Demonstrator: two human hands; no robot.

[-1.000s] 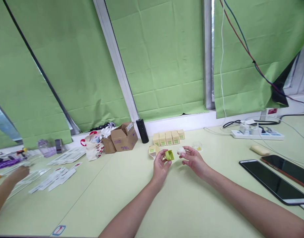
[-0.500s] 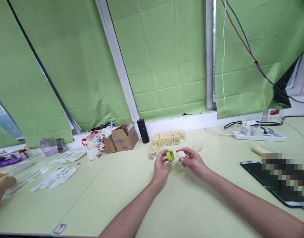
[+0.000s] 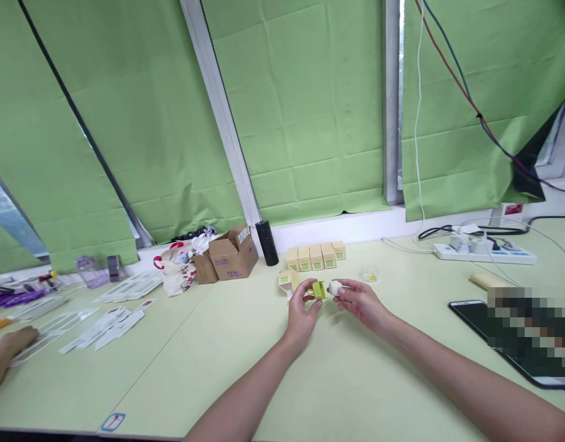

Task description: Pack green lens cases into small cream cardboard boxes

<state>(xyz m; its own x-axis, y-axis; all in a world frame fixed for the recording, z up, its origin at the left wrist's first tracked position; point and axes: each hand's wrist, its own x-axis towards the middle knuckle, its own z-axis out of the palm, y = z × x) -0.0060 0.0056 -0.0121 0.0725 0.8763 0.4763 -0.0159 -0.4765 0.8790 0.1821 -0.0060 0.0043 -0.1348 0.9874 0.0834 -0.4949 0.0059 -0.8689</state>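
Observation:
Between the thumb and fingers of my left hand (image 3: pixel 303 314) is a small lime-green plastic holder (image 3: pixel 318 290), its hollow side facing right. My right hand (image 3: pixel 359 301) pinches a small white rounded piece (image 3: pixel 334 288), whose exact kind I cannot make out. The two pieces are close together, with a narrow gap between them, held above the table (image 3: pixel 337 380). Just behind my left hand stands an opened cream carton (image 3: pixel 286 280) with a green square on it. A small clear dish (image 3: pixel 369 274) with something yellow in it lies beyond my right hand.
A row of cream cartons (image 3: pixel 315 256) stands at the back by a black cylinder (image 3: pixel 266 243) and a cardboard box (image 3: pixel 234 255). Right are a tablet (image 3: pixel 475 325) and a power strip (image 3: pixel 484 252). Left, another person's hand (image 3: pixel 15 344) rests near clear trays and white packets (image 3: pixel 110 325).
My right hand has turned the white piece and brought it nearer the green holder, which stays in my left hand. The other person's hand at far left has shifted toward the table's front.

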